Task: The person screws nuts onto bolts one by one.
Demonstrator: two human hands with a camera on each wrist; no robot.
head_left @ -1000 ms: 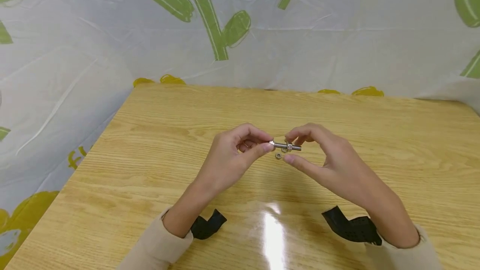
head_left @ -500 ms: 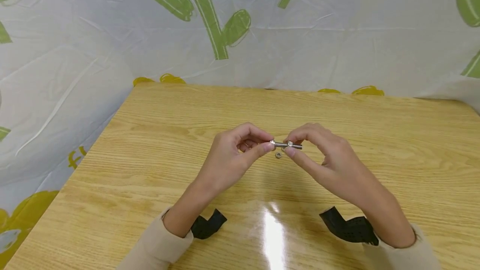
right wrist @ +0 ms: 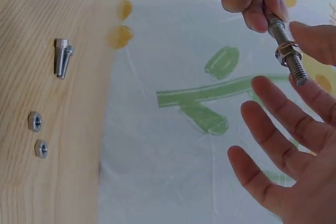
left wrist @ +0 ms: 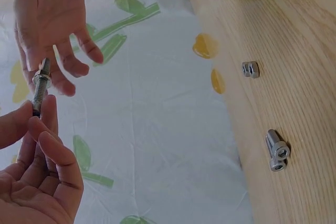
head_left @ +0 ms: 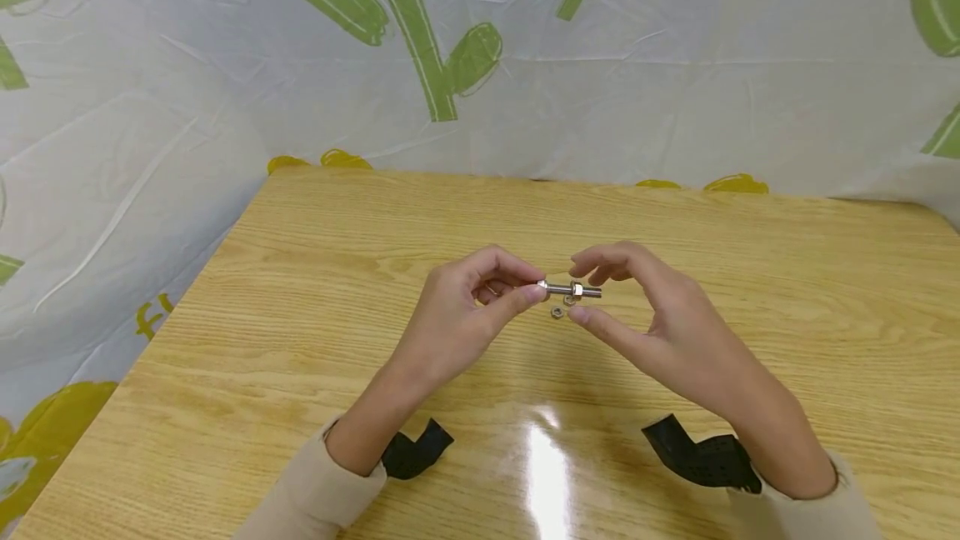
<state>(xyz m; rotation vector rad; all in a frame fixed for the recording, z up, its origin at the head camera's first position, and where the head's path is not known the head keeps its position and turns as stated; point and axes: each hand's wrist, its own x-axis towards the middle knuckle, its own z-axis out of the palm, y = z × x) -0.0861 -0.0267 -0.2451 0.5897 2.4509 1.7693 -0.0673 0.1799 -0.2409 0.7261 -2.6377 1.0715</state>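
My left hand [head_left: 472,298] pinches a silver bolt [head_left: 558,289] by its head between thumb and forefinger, the shank pointing right. A hex nut [right wrist: 288,53] sits partway along the thread, with the bolt's bare end sticking out past it. My right hand [head_left: 660,315] is spread around that end, thumb below and fingers above, apart from the nut in the head view. On the table lie two loose nuts [left wrist: 250,69], close together. Two socket-head bolts [left wrist: 277,150] lie side by side in the left wrist view; the head view does not show them.
The wooden table [head_left: 375,240] stretches under both hands. A pale cloth [head_left: 600,90] with green leaf prints hangs behind it and at the left. Black straps [head_left: 416,450] show at both wrists by the beige sleeves.
Half a second ago my right thumb and fingers were on the nut; now they have come off it and spread apart. The left hand keeps its hold in the same place.
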